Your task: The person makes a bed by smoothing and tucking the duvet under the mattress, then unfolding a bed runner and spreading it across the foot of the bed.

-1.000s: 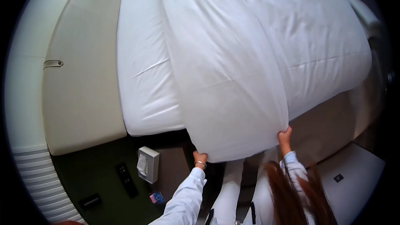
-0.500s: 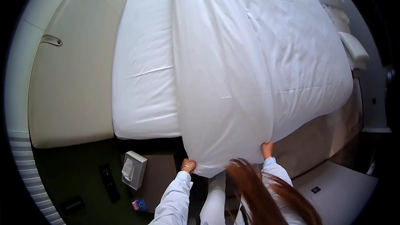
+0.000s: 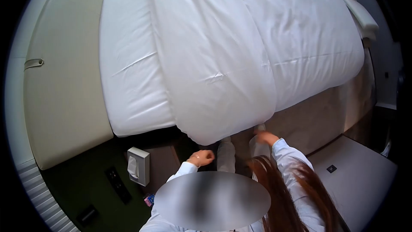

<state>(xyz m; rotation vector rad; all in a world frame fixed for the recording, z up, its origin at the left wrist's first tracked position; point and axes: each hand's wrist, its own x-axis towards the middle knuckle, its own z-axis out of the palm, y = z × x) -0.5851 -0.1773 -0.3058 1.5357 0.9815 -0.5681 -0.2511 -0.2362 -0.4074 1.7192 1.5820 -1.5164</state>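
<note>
A white duvet (image 3: 214, 81) lies across the bed, its folded-back band hanging slightly over the near edge. Just below that hanging edge is my left hand (image 3: 201, 158), apart from the cloth, its fingers curled together with nothing visible in them. My right hand (image 3: 267, 138) is near the lower right corner of the folded band, also off the cloth. Motion smears its fingers. Left of the fold shows the white bottom sheet (image 3: 133, 73) on the mattress.
A beige padded headboard (image 3: 68, 81) stands on the left. Below it, a tissue box (image 3: 143, 167) sits on a brown nightstand (image 3: 165, 163). To the right are a white cushion (image 3: 362, 15) at the bed's far end and a pale panel with a socket (image 3: 331, 169).
Both hands have let go of the duvet's near edge. The left hand has dropped slightly; the right has moved a little up and left. The view has shifted.
</note>
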